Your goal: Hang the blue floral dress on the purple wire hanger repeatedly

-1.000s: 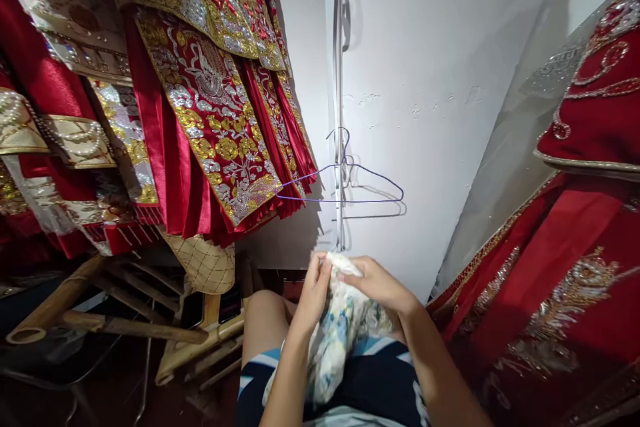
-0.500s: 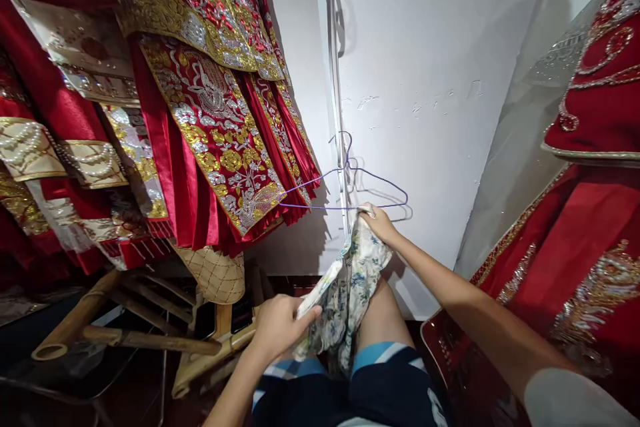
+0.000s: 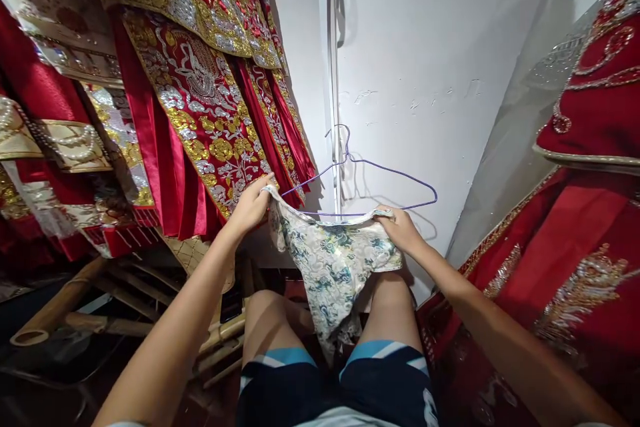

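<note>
Left hand (image 3: 251,205) raised and forward, thumb and fingers pinching one end of the neckline of a floral garment (image 3: 337,267). Right hand (image 3: 400,227) pinches the other end; neckline stretched between them, sagging slightly. Garment hangs above and between the bare knees, lower tip down between the thighs.

Purple hanger (image 3: 390,172) just beyond, in front of a narrow upright rail (image 3: 332,47). Its left end disappears behind the garment by the left hand; its right corner stands out past the right hand, a band of white wall (image 3: 415,47) between that corner and the sheer cover (image 3: 485,140) at right. Left hand close to the hem of a hanging red skirt (image 3: 200,107); right forearm passes near red garments (image 3: 590,227).

Silvery beadwork (image 3: 560,60) shows at the sheer cover's upper part; whether inside or behind, cannot tell.

Floral cloth thin, creased, off-white with blue-green print. Hanger slim, rounded at the corner. Skirt satin, pleated, with dense gold and silver embroidery. Bamboo frame (image 3: 85,323) lower left: round poles, one hollow end showing.
</note>
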`<state>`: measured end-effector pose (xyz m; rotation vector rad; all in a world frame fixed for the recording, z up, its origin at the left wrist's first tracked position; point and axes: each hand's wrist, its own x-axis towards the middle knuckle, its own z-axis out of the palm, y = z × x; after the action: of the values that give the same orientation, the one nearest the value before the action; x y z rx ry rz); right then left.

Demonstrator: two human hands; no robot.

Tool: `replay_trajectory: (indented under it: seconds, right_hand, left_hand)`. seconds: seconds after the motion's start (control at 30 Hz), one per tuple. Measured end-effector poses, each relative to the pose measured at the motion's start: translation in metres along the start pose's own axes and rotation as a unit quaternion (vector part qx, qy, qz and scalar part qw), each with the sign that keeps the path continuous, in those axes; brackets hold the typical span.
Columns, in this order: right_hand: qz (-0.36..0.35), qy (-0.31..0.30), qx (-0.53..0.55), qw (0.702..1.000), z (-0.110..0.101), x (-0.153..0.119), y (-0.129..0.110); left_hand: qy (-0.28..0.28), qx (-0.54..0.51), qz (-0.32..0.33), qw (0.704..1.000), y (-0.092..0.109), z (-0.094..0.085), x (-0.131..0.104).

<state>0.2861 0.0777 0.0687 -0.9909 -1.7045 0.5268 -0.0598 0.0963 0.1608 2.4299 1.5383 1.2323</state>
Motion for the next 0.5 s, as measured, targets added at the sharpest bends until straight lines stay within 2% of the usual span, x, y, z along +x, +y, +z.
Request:
replay_trajectory:
  seconds: [0.1, 0.2, 0.27, 0.37, 0.5]
  right_hand:
    - [-0.015, -0.001, 0.023, 1.0, 0.004, -0.006, -0.008]
    - [-0.02, -0.002, -0.008, 1.0, 0.001, -0.01, -0.012]
    - [-0.013, -0.012, -0.031, 0.999, -0.004, -0.011, -0.012]
    - [-0.008, -0.01, -0.044, 0.999, -0.006, -0.01, -0.013]
    - [-0.024, 0.003, -0.052, 0.998, -0.002, -0.011, -0.02]
  left_hand:
    - [-0.045, 0.071, -0.024, 0.996, 0.0, 0.003, 0.03]
    - [-0.034, 0.101, -0.146, 0.983, -0.007, 0.012, 0.039]
    - [-0.017, 0.065, -0.205, 0.976, -0.013, 0.019, 0.035]
    - [0.002, 0.001, -0.218, 0.976, -0.019, 0.03, 0.029]
    - [0.016, -0.121, -0.242, 0.962, -0.02, 0.036, 0.04]
